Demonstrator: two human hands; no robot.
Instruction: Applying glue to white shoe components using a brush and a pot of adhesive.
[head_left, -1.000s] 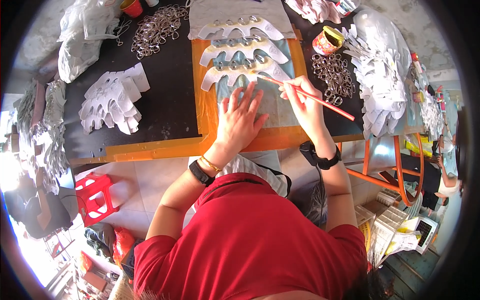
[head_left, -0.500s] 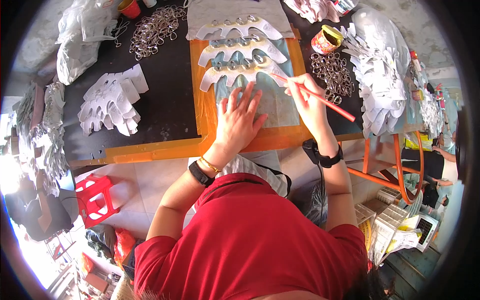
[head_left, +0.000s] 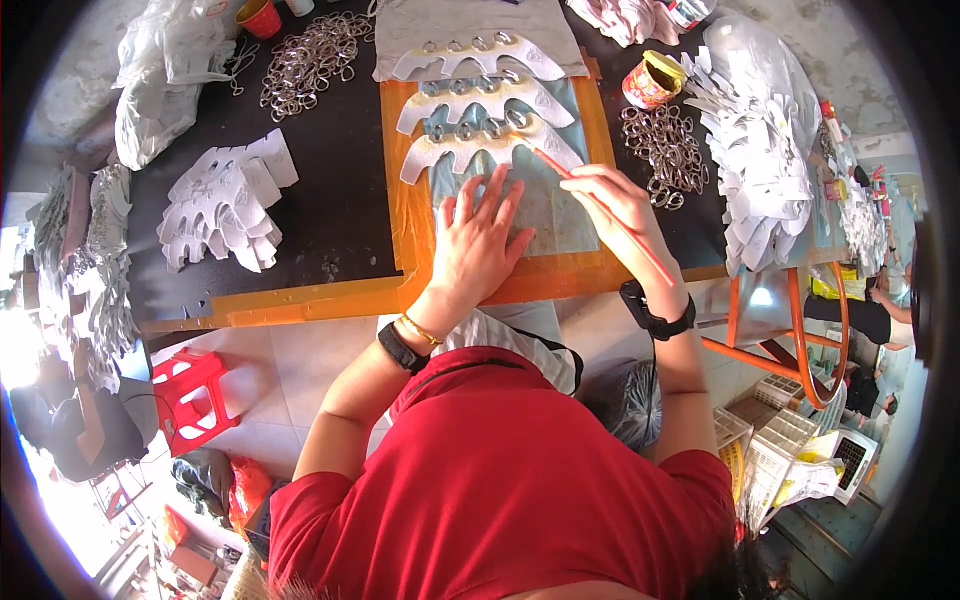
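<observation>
Three scalloped white pieces lie in rows on a taped, bluish work sheet (head_left: pixel 560 215): a near piece (head_left: pixel 440 152), a middle piece (head_left: pixel 548 100) and a far piece (head_left: pixel 535 62). Metal rings (head_left: pixel 492 128) sit along their upper edges, amid yellowish stains. My left hand (head_left: pixel 472 240) lies flat with fingers spread, its fingertips at the near piece's lower edge. In my right hand (head_left: pixel 622 208) is a slim red stick (head_left: pixel 632 240), shaped like a brush handle. Its tip meets the near piece, right of the rings.
A heap of metal rings (head_left: pixel 310 65) lies back left, another ring heap (head_left: pixel 665 150) at right beside a red-yellow tub (head_left: pixel 652 82). Stacked white pieces (head_left: pixel 225 200) sit left, and a bigger pile (head_left: pixel 755 180) at right. An orange-framed stool (head_left: pixel 800 330) stands below the table's right end.
My right hand has shifted slightly toward me and to the right. The red stick is steeper now, and its tip has moved left along the near piece. My left hand stays put.
</observation>
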